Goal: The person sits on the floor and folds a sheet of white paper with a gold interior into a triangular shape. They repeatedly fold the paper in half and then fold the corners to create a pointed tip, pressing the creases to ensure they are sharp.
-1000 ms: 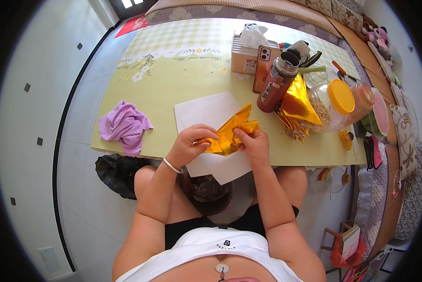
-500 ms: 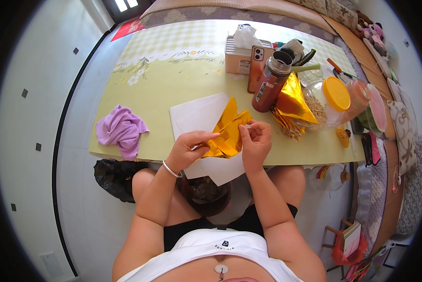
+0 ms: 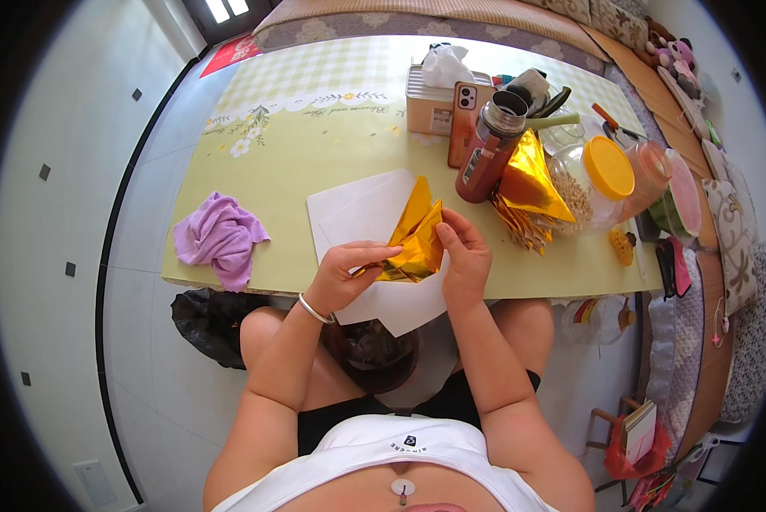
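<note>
A shiny gold foil paper (image 3: pixel 419 247), partly folded with a pointed flap standing up, is between my two hands near the table's front edge. My left hand (image 3: pixel 349 269), with a white bangle at the wrist, grips its left side, the thumb hidden beneath. On the other side my right hand (image 3: pixel 466 256) pinches the paper's right edge between thumb and fingers. Under the foil lie white paper sheets (image 3: pixel 349 205), one of them hanging over the table edge. To the right rests a stack of folded gold foil pieces (image 3: pixel 532 192).
A dark red thermos (image 3: pixel 490 149) stands open-topped beside a phone (image 3: pixel 466 115) and a tissue box (image 3: pixel 428 111). Farther right are a yellow-lidded jar (image 3: pixel 608 169) and a cut watermelon (image 3: pixel 681 200). A purple cloth (image 3: pixel 218 235) lies at left; a dark bin (image 3: pixel 370 358) sits between my knees.
My right hand has turned and its fingers have straightened along the foil's right edge. The foil's right side is now folded inward, making it narrower. My left hand stays nearly in place.
</note>
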{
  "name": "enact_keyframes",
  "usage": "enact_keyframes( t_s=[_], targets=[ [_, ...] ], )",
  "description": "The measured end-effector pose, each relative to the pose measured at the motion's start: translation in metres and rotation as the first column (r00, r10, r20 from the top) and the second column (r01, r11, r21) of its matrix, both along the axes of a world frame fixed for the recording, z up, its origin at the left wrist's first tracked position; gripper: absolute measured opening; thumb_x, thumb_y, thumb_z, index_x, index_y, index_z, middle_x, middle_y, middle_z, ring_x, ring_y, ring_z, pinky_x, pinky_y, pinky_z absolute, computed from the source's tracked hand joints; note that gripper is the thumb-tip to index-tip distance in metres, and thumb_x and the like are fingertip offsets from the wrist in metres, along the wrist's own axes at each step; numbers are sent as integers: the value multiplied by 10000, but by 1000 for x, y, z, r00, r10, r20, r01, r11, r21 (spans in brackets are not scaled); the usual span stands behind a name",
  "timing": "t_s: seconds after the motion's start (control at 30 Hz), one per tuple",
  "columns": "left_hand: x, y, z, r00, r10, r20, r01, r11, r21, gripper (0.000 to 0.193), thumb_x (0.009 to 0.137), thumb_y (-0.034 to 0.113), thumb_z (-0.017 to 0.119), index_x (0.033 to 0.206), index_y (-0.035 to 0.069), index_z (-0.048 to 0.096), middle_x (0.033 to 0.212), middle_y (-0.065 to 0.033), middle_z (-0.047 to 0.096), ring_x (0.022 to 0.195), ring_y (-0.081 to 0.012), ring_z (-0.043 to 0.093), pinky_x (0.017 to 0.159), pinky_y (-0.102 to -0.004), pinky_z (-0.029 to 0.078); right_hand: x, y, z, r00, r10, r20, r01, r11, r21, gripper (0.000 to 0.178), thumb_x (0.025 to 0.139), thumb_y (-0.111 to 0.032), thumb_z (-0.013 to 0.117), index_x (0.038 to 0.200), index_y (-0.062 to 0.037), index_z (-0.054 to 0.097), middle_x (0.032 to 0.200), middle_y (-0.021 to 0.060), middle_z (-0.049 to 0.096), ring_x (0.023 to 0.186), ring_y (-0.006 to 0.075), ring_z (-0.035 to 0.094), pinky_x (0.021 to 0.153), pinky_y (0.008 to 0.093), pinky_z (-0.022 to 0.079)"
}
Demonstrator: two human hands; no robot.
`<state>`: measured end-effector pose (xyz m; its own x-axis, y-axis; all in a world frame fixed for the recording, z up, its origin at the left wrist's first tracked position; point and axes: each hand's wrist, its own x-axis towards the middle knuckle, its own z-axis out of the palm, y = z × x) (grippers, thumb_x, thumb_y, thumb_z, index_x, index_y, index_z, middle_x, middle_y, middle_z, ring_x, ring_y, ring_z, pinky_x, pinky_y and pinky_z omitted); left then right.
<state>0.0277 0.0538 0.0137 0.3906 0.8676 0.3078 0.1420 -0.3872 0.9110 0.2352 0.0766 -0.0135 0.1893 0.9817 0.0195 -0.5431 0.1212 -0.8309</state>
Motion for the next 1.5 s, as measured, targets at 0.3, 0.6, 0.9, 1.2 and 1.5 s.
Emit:
enact_keyframes(
  t_s=[0.3, 0.6, 0.9, 1.2, 1.5],
  targets=[
    [-1, 1, 0, 1000, -10, 1, 10, 1000, -25, 442, 836, -163, 617, 1217, 39, 712, 1134, -132, 713, 1029, -201, 684, 870, -276, 552, 4, 4, 1, 995, 56, -78, -54, 998, 25, 236, 899, 36, 707, 1131, 23, 666, 1029, 65, 718, 928, 112, 662, 879, 239, 521],
    [-2, 0, 3, 1000, -10, -24, 9, 999, -36, 519, 830, -164, 582, 1283, 70, 678, 1119, -118, 697, 954, -162, 676, 821, -252, 550, 6, 2, -7, 996, -10, 85, 3, 997, 73, 153, 897, 2, 736, 1046, 8, 702, 973, 18, 701, 881, 88, 630, 821, 222, 499],
    [-4, 0, -2, 999, -46, -1, 45, 991, -124, 613, 799, -157, 611, 1375, 51, 610, 980, -33, 665, 800, -95, 582, 724, -233, 490, 11, 8, -13, 924, -154, 349, 78, 972, 222, 141, 878, -36, 762, 1006, -23, 706, 979, 27, 710, 886, 96, 632, 829, 250, 490],
    [-10, 1, 5, 987, -162, -23, 156, 976, -151, 667, 791, -153, 607, 1425, 52, 563, 978, -30, 680, 784, -84, 557, 732, -242, 480, 27, 12, -2, 950, 305, -67, -307, 951, -31, 127, 896, -29, 738, 1008, -36, 679, 947, 36, 719, 859, 104, 660, 795, 262, 513],
    [-8, 0, -7, 983, -39, 178, 88, 958, -272, 724, 850, -125, 624, 1522, 37, 409, 1127, -98, 665, 992, -168, 672, 898, -290, 540, 24, 10, -4, 994, -58, -94, 60, 998, 18, 109, 906, 13, 715, 992, -34, 668, 922, 37, 712, 800, 103, 664, 729, 208, 515]
  ],
)
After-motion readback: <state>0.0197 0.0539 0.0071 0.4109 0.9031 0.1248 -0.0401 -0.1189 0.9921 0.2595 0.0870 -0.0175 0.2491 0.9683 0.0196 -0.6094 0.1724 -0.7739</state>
